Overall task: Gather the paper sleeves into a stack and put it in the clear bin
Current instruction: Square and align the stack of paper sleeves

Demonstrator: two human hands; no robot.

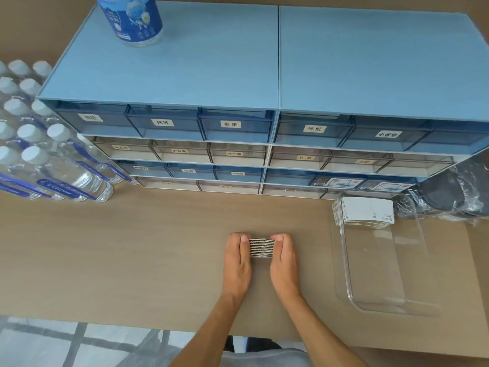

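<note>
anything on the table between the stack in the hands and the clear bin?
Nothing. In the head view, only bare table separates the sleeve stack, pressed between left hand and right hand, from the clear bin.

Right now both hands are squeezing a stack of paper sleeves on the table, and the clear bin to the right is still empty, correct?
Not quite: the clear bin is not empty. The head view shows another stack of sleeves already at its far end. The rest holds: left hand and right hand squeeze the paper sleeves on the table.
</note>
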